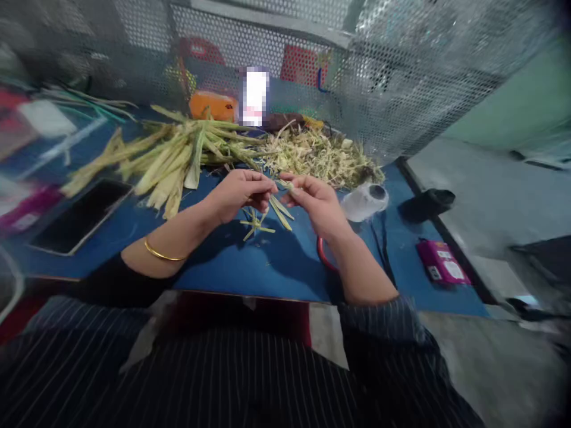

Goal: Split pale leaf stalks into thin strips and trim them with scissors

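Note:
Over the blue table my left hand [245, 191] is closed in a pinch; what its fingertips grip is too small to make out. Close beside it, my right hand [314, 202] pinches a thin pale-green husk strip [285, 185] between thumb and fingers. Just below the hands lie several narrow cut husk strips [281, 215] on the tabletop. A small star-like bunch of crossed strips [255, 224] rests under my left fingers. Behind my left hand spreads a pile of long dry husk leaves [167, 157]. A heap of shredded husk [316, 156] sits behind my right hand.
A white thread spool [363, 203] lies right of my right hand, near a red handle [326, 254] partly hidden by my forearm. Further right are a black cylinder [426, 205] and a purple packet [441, 261]. A dark phone [82, 217] lies left. Metal mesh [267, 30] borders the back.

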